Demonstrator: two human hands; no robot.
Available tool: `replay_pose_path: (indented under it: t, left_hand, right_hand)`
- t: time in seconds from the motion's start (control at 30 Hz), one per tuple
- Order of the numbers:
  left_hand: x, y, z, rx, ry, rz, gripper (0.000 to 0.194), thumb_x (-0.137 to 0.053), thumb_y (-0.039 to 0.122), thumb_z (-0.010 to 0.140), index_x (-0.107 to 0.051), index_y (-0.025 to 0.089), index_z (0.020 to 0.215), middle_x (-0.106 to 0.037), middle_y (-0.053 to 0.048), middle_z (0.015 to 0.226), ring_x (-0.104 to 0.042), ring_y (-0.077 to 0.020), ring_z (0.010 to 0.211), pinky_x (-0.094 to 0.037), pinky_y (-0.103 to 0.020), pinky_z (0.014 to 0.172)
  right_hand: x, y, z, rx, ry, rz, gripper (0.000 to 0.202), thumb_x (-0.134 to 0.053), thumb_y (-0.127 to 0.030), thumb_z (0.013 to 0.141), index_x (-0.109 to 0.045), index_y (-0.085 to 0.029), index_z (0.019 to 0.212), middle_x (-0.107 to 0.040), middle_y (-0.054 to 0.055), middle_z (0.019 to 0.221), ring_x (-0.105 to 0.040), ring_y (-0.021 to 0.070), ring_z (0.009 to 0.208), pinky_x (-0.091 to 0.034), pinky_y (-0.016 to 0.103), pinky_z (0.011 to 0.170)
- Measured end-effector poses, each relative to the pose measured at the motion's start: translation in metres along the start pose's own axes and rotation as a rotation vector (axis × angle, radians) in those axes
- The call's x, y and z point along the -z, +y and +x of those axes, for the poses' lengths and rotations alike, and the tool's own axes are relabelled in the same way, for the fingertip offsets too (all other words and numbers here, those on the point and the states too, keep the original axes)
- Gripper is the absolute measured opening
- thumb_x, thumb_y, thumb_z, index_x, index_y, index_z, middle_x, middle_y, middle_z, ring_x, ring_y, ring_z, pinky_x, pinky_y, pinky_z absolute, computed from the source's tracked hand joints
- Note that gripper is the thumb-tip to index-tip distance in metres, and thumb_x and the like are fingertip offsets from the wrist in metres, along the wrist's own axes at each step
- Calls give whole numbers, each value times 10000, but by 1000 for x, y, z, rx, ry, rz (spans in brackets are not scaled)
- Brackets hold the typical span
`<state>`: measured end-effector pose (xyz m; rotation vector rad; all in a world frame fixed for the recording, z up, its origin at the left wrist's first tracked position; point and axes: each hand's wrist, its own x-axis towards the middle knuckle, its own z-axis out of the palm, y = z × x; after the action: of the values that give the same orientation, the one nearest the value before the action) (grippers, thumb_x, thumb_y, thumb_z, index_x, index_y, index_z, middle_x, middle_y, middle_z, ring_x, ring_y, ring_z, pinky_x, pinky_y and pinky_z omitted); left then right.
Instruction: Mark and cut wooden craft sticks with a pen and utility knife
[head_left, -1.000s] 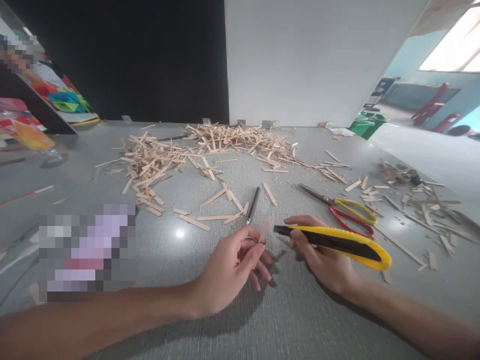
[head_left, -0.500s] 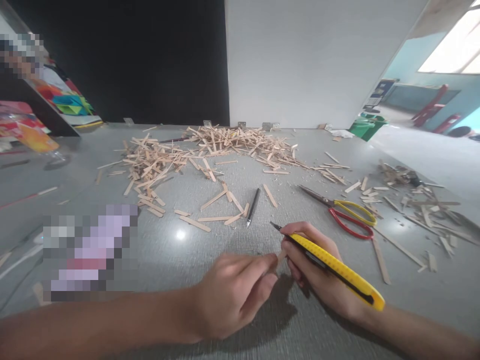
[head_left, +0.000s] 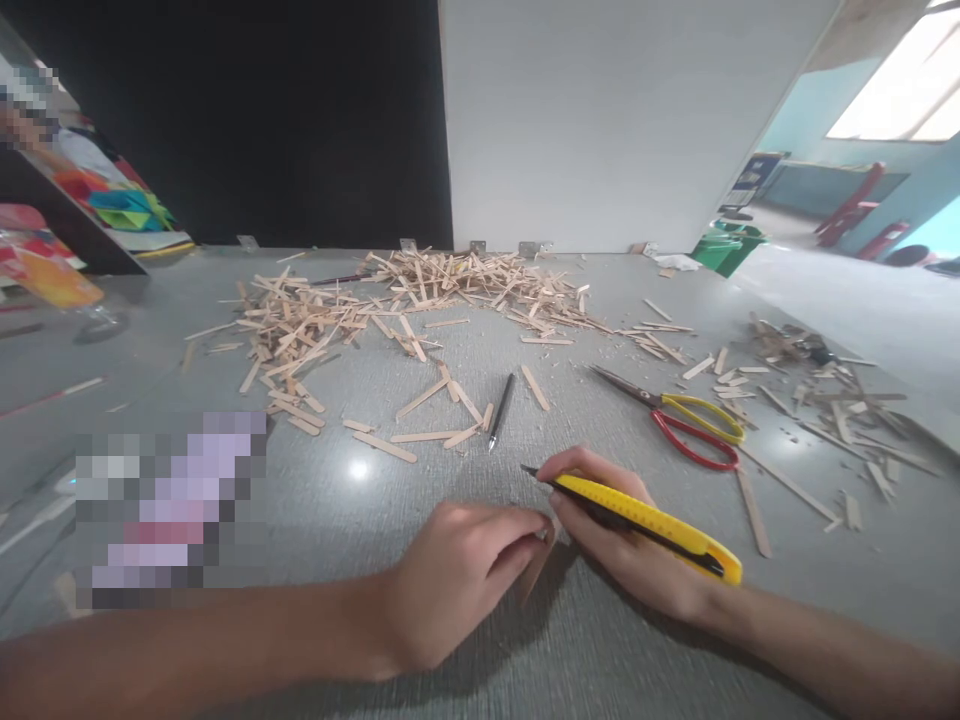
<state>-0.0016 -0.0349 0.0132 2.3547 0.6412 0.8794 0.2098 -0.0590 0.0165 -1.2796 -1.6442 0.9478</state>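
Note:
My right hand is closed around a yellow utility knife, its dark blade pointing left and away from me. Close beside it, my left hand has its fingers pinched on a wooden craft stick, which tilts down toward the table between both hands. Part of the stick is hidden by the fingers. A dark pen-like tool with a metal tip lies just beyond the hands. To the right rest scissors with one yellow and one red handle.
Loose craft sticks form a heap at the back, near a black and white upright panel. More cut pieces lie at the right. A blurred-out purple object sits at the left. Green bins stand beyond the table.
The right hand and knife have shifted slightly left. The stick between the hands has swung to point downward, and more of it shows.

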Motion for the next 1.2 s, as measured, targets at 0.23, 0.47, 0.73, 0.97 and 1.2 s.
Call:
replay_pose_path:
  t: [0.23,0.47,0.73,0.97,1.2]
  left_hand:
    - [0,-4,1,-136,-9,95,260,-490,130,1080,-669,166,895,-749,-7,819,-692,-134,665,-508,-243,624]
    - [3,-5,-1,-282,-77,280,289,-409,116,1082,-632,156,902,-642,-3,734,-599,-161,609,-479,-301,586]
    - [5,2,5,-440,-141,574,320,-360,2,1008,-603,140,852,-603,-25,679,-573,-172,562,-473,-300,524]
    - [2,5,6,-550,-159,783,253,-414,-8,951,-633,105,893,-626,-41,674,-581,-191,546,-449,-331,476]
    - [-1,5,4,-538,-157,837,217,-430,-8,932,-625,85,928,-623,-39,669,-591,-194,551,-459,-332,483]
  right_hand:
    - [1,1,-1,30,-40,-23,101,-563,-281,992,-645,-263,1048,-626,-11,870,-588,174,787,-491,305,732]
    - [2,2,0,12,-58,-44,112,-555,-304,1009,-637,-257,1069,-590,-27,810,-550,167,741,-467,311,720]
    - [1,-4,2,-20,-118,55,113,-556,-317,1013,-612,-234,1065,-537,-38,749,-492,150,651,-428,287,608]
    - [3,-7,3,-5,-165,40,125,-550,-335,1014,-617,-244,1066,-594,-2,815,-547,178,728,-468,316,662]
    - [3,-4,1,10,-187,61,118,-549,-338,1021,-610,-252,1075,-615,14,873,-558,193,772,-457,316,657]
